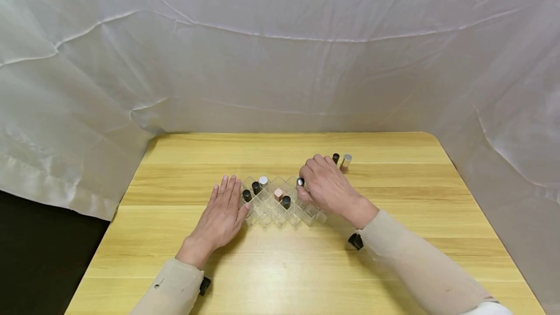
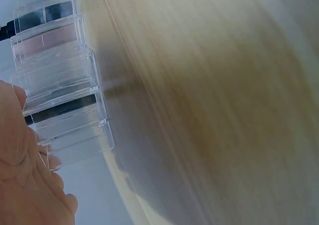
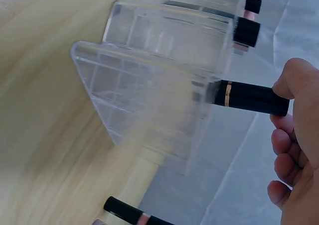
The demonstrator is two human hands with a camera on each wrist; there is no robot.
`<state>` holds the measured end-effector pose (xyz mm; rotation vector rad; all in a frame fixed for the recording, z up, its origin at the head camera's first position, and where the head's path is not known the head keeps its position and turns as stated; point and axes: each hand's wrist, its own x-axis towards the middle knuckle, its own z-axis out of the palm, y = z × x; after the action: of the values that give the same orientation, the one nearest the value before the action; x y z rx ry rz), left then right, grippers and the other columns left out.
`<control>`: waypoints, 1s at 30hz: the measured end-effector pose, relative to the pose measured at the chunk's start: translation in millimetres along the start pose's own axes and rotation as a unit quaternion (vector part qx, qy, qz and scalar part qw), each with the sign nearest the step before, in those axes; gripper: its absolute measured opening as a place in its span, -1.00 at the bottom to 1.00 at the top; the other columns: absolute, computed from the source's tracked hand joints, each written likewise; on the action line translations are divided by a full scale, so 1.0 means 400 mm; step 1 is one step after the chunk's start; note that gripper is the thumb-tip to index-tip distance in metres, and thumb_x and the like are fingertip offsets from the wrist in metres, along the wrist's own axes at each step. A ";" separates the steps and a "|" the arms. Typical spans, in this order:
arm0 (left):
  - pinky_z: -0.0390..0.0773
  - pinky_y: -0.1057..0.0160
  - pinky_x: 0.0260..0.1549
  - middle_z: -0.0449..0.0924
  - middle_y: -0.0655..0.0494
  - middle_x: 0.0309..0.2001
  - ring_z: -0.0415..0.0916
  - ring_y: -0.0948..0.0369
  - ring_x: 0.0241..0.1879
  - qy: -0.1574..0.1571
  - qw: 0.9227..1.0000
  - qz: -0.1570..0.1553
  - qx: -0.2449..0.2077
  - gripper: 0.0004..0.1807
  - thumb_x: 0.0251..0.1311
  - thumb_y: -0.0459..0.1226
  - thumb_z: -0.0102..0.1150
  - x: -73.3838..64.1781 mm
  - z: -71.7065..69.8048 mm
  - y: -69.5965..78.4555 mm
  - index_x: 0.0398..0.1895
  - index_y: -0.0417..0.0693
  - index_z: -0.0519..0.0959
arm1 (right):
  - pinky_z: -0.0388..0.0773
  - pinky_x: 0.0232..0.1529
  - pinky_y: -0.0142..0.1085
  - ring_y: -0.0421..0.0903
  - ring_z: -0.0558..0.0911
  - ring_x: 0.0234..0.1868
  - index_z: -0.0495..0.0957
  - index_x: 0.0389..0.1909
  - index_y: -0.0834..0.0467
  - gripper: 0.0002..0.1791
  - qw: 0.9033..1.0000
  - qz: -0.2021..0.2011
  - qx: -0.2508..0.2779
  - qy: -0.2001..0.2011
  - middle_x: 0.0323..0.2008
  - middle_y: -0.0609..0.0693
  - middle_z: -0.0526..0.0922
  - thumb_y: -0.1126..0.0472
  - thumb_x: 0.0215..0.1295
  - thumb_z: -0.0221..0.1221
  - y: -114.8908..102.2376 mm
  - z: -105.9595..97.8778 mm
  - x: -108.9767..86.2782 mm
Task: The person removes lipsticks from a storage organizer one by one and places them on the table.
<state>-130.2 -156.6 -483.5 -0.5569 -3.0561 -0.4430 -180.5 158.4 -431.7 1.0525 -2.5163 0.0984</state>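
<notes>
A clear lipstick organizer (image 1: 268, 216) with diamond-shaped slots stands on the table between both hands. My right hand (image 1: 330, 188) pinches a black lipstick (image 3: 251, 98) with a gold band between thumb and fingers. That lipstick's far end is at the mouth of a slot on the organizer's right side; how deep it sits, I cannot tell. Along the organizer's left edge lies my left hand (image 1: 220, 220), fingers straight, the thumb at its near corner. Several tubes stand in other slots, among them a white-capped one (image 1: 263, 181), a pink one (image 1: 278, 194) and a black-capped one (image 1: 286, 202).
Behind my right hand, a black tube (image 1: 335, 158) and a silver-capped tube (image 1: 345, 163) stand on the wooden table (image 1: 280, 266). Pale cloth (image 1: 280, 77) hangs around the table's back and sides.
</notes>
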 end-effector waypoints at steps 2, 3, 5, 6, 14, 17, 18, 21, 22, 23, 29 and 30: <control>-0.21 -0.16 0.68 -0.13 -0.23 0.71 -0.28 -0.11 0.71 -0.001 1.000 -0.001 -0.001 -0.20 0.68 0.07 -0.26 0.000 -0.001 0.000 0.69 -0.30 -0.05 | 0.30 -0.26 -0.23 -0.04 0.36 -0.31 0.52 -0.35 0.13 -0.76 1.000 0.001 0.011 0.010 -0.39 -0.04 0.46 0.04 0.41 0.15 0.002 -0.009 0.002; -0.21 -0.16 0.68 -0.13 -0.23 0.71 -0.29 -0.11 0.71 -0.001 1.000 -0.001 -0.001 -0.20 0.68 0.07 -0.26 0.000 -0.001 -0.001 0.69 -0.30 -0.05 | 0.31 -0.26 -0.22 -0.03 0.38 -0.31 0.53 -0.34 0.14 -0.75 1.000 0.002 0.015 0.015 -0.38 -0.03 0.48 0.03 0.40 0.15 0.004 -0.015 0.004; -0.21 -0.15 0.68 -0.14 -0.23 0.71 -0.30 -0.11 0.71 -0.003 1.000 -0.001 -0.001 -0.20 0.68 0.08 -0.27 0.000 0.000 -0.001 0.69 -0.30 -0.05 | 0.34 -0.25 -0.20 -0.01 0.41 -0.29 0.55 -0.32 0.16 -0.74 0.999 0.004 0.023 0.025 -0.36 -0.01 0.53 0.03 0.40 0.14 0.009 -0.027 0.007; -0.22 -0.15 0.68 -0.15 -0.22 0.71 -0.30 -0.10 0.71 -0.004 1.000 -0.002 -0.001 -0.20 0.68 0.08 -0.27 0.000 -0.001 -0.001 0.69 -0.29 -0.06 | 0.35 -0.24 -0.19 0.00 0.43 -0.28 0.56 -0.31 0.17 -0.73 0.999 0.005 0.025 0.028 -0.34 0.00 0.55 0.03 0.40 0.14 0.013 -0.032 0.008; -0.21 -0.15 0.68 -0.10 -0.25 0.70 -0.29 -0.10 0.71 -0.001 1.000 -0.002 -0.003 -0.20 0.68 0.07 -0.26 0.000 -0.003 -0.001 0.69 -0.30 -0.04 | 0.42 -0.19 -0.10 0.08 0.48 -0.25 0.61 -0.28 0.25 -0.70 0.998 0.033 0.029 0.044 -0.31 0.08 0.61 0.05 0.34 0.19 0.051 -0.076 0.004; -0.22 -0.15 0.68 -0.12 -0.23 0.71 -0.29 -0.10 0.71 -0.002 1.000 -0.004 -0.004 -0.20 0.68 0.07 -0.25 -0.002 -0.005 -0.001 0.69 -0.30 -0.05 | 0.44 -0.19 -0.07 0.09 0.47 -0.27 0.60 -0.32 0.25 -0.71 0.997 0.042 0.025 0.054 -0.33 0.08 0.59 0.06 0.32 0.18 0.072 -0.085 -0.004; -0.22 -0.15 0.68 -0.13 -0.23 0.71 -0.29 -0.11 0.71 -0.002 1.000 -0.004 -0.004 -0.20 0.68 0.07 -0.25 -0.003 -0.005 -0.002 0.69 -0.30 -0.05 | 0.44 -0.19 -0.06 0.09 0.47 -0.28 0.59 -0.33 0.25 -0.72 0.997 0.044 0.023 0.059 -0.34 0.08 0.59 0.07 0.31 0.17 0.079 -0.087 -0.008; -0.22 -0.16 0.68 -0.15 -0.22 0.71 -0.29 -0.11 0.71 -0.003 1.000 -0.006 -0.003 -0.20 0.68 0.07 -0.25 -0.005 -0.005 -0.003 0.69 -0.30 -0.05 | 0.41 -0.22 -0.07 0.08 0.44 -0.31 0.57 -0.37 0.25 -0.76 0.996 0.047 0.018 0.069 -0.38 0.08 0.56 0.12 0.28 0.16 0.097 -0.090 -0.023; -0.22 -0.16 0.68 -0.15 -0.21 0.71 -0.29 -0.11 0.71 -0.003 1.000 -0.006 -0.003 -0.20 0.68 0.07 -0.25 -0.006 -0.005 -0.003 0.69 -0.30 -0.05 | 0.40 -0.24 -0.09 0.08 0.43 -0.33 0.56 -0.38 0.25 -0.77 0.996 0.047 0.016 0.073 -0.40 0.07 0.55 0.13 0.27 0.15 0.102 -0.089 -0.028; -0.21 -0.16 0.68 -0.15 -0.21 0.71 -0.29 -0.11 0.71 -0.003 1.000 -0.006 -0.002 -0.20 0.68 0.07 -0.26 -0.006 -0.005 -0.004 0.69 -0.30 -0.05 | 0.37 -0.25 -0.10 0.08 0.42 -0.35 0.56 -0.39 0.25 -0.78 0.996 0.048 0.014 0.076 -0.42 0.07 0.54 0.14 0.26 0.15 0.107 -0.088 -0.034; -0.23 -0.15 0.68 -0.16 -0.21 0.71 -0.31 -0.10 0.71 -0.005 1.000 -0.008 -0.001 -0.20 0.69 0.07 -0.27 -0.009 -0.006 -0.006 0.69 -0.30 -0.06 | 0.27 -0.31 -0.18 0.06 0.36 -0.40 0.51 -0.46 0.24 -0.81 0.995 0.048 -0.006 0.086 -0.47 0.05 0.49 0.18 0.22 0.15 0.136 -0.069 -0.070; -0.23 -0.15 0.68 -0.16 -0.21 0.71 -0.31 -0.10 0.71 -0.006 1.000 -0.009 -0.001 -0.20 0.69 0.07 -0.28 -0.009 -0.006 -0.006 0.69 -0.29 -0.06 | 0.26 -0.31 -0.18 0.06 0.35 -0.40 0.50 -0.46 0.24 -0.81 0.995 0.049 -0.009 0.085 -0.47 0.06 0.48 0.18 0.22 0.15 0.141 -0.064 -0.076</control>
<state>-127.7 -160.9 -481.9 -0.5350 -3.0739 -0.4458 -191.8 224.7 -415.2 0.8751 -2.4087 0.1840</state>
